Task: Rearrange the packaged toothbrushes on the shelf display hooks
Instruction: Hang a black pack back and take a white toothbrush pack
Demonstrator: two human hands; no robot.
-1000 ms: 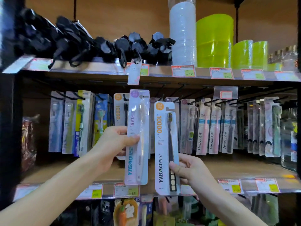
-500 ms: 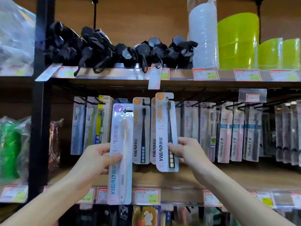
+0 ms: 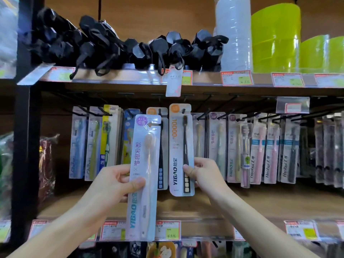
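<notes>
Shelf hooks [image 3: 204, 116] blurred; left hand [image 3: 111, 185] grips pale pack [image 3: 143, 175], right hand [image 3: 204, 175] pinches dark-brush pack [image 3: 179, 146].

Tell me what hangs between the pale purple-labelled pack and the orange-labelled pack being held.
In the head view, between the pale pack in the left hand and the orange-labelled pack in the right hand, another hanging orange-labelled black toothbrush pack shows.

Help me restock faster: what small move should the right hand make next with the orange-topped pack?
Probably push the orange-topped pack back along the black hook. The right hand pinches its lower part, and its hang hole sits level with the hook tip, though whether it is threaded is unclear.
</notes>
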